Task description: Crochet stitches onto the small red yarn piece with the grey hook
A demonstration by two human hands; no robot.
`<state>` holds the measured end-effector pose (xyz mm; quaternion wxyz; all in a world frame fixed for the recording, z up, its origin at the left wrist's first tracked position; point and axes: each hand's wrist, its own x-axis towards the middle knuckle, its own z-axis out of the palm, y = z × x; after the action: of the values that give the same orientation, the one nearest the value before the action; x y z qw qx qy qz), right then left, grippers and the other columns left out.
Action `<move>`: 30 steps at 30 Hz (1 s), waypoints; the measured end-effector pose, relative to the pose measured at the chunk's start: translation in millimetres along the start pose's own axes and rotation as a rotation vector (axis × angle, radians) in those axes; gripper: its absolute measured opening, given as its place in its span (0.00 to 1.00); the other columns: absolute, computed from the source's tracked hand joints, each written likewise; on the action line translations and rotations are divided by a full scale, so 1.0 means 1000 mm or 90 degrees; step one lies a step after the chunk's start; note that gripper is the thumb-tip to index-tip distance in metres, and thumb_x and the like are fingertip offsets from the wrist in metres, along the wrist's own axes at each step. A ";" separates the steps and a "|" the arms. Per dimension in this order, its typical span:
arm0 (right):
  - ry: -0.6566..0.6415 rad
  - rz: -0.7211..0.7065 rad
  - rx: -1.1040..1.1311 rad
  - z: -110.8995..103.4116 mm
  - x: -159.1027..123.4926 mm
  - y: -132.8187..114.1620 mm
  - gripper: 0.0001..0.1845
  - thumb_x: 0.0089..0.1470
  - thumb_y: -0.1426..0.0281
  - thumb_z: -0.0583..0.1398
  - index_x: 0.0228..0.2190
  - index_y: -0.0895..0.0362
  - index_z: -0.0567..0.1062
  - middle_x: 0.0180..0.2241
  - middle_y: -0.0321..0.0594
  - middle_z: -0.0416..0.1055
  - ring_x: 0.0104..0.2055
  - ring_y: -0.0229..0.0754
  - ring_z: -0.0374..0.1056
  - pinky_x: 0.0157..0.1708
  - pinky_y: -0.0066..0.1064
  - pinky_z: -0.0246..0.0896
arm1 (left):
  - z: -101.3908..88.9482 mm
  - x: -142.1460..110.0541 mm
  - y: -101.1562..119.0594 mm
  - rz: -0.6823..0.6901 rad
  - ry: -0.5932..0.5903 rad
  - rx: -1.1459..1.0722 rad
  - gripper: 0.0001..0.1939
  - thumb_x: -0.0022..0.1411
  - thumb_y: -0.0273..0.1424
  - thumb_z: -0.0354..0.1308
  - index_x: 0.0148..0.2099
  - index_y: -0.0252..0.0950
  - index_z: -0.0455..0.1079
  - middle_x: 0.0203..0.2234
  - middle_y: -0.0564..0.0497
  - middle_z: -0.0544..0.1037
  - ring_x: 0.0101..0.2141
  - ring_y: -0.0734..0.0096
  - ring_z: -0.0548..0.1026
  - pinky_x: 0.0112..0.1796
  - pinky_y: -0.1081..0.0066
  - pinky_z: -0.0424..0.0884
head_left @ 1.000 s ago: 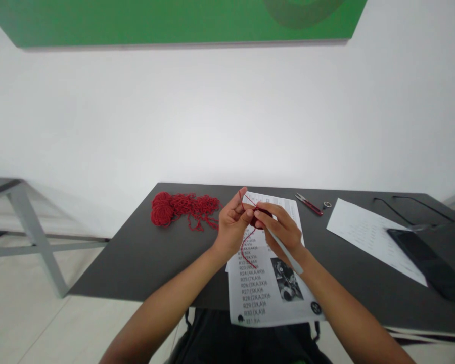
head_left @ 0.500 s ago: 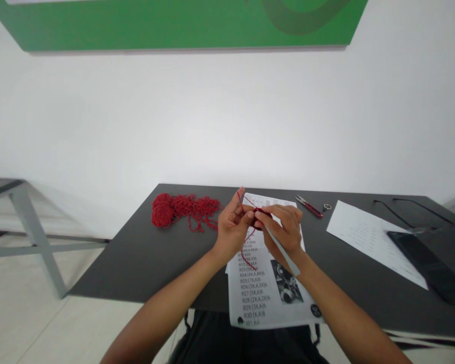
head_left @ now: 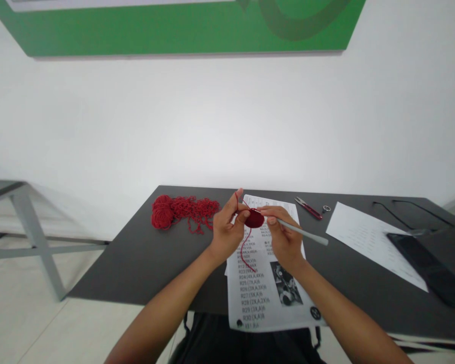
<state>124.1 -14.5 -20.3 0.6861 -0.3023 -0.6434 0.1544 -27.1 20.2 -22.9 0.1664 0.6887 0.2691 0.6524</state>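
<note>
A small round red crochet piece (head_left: 255, 219) is pinched at its left edge by my left hand (head_left: 228, 222), whose raised index finger carries a strand of red yarn. My right hand (head_left: 286, 237) grips a crochet hook (head_left: 307, 234) with a grey handle that points down to the right. The hook's tip meets the upper edge of the piece, though the exact stitch is too small to make out. From below the piece a loose yarn tail (head_left: 242, 253) hangs over the printed pattern sheet (head_left: 250, 313).
A heap of red yarn (head_left: 163, 212) lies at the back left of the dark table (head_left: 136, 263). Behind the sheet are red thread snips (head_left: 309, 208) with a ring (head_left: 326, 208). On the right are a white paper (head_left: 360, 235), eyeglasses (head_left: 417, 230) and a black phone (head_left: 424, 263).
The hook's handle has swung outward to the right and up, away from my right wrist. The red piece now shows its flat round face between my hands, having been mostly covered before.
</note>
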 end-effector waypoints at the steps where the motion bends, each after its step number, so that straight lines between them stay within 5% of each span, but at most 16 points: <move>1: -0.004 0.011 0.009 0.000 0.000 0.000 0.09 0.66 0.67 0.58 0.41 0.47 0.80 0.41 0.39 0.81 0.46 0.48 0.75 0.49 0.47 0.66 | -0.001 0.001 0.000 0.008 -0.002 0.017 0.26 0.67 0.31 0.61 0.66 0.38 0.66 0.31 0.53 0.82 0.30 0.74 0.78 0.40 0.70 0.78; 10: -0.023 -0.053 -0.103 -0.001 0.002 0.001 0.06 0.61 0.70 0.64 0.39 0.48 0.79 0.40 0.37 0.82 0.45 0.48 0.76 0.54 0.49 0.63 | -0.007 0.006 -0.004 0.113 -0.005 0.158 0.21 0.69 0.27 0.58 0.63 0.38 0.68 0.36 0.49 0.82 0.35 0.70 0.78 0.43 0.67 0.77; 19: -0.044 0.006 -0.076 0.005 -0.007 0.004 0.04 0.60 0.71 0.63 0.37 0.49 0.74 0.40 0.38 0.78 0.45 0.46 0.73 0.46 0.42 0.70 | -0.005 0.008 -0.003 0.182 -0.008 0.178 0.26 0.69 0.26 0.58 0.67 0.40 0.62 0.32 0.54 0.79 0.33 0.73 0.74 0.37 0.72 0.76; 24: -0.036 -0.069 -0.165 0.009 -0.011 0.003 0.05 0.63 0.72 0.61 0.40 0.50 0.72 0.44 0.40 0.79 0.49 0.47 0.73 0.50 0.46 0.69 | -0.006 0.008 -0.010 0.246 -0.007 0.232 0.30 0.68 0.21 0.57 0.70 0.40 0.59 0.31 0.53 0.79 0.34 0.71 0.73 0.39 0.70 0.76; 30: -0.095 -0.287 -0.346 0.008 -0.013 0.009 0.12 0.60 0.80 0.60 0.44 0.54 0.71 0.48 0.49 0.79 0.53 0.50 0.74 0.50 0.48 0.68 | -0.016 0.012 -0.015 0.321 -0.064 0.243 0.35 0.67 0.16 0.53 0.73 0.40 0.53 0.35 0.49 0.81 0.37 0.68 0.75 0.40 0.66 0.76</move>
<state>116.8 -13.3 -36.4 0.5487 -0.3122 -0.7598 -0.1554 -44.8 37.1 -20.7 -0.1196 0.7841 0.1984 0.5758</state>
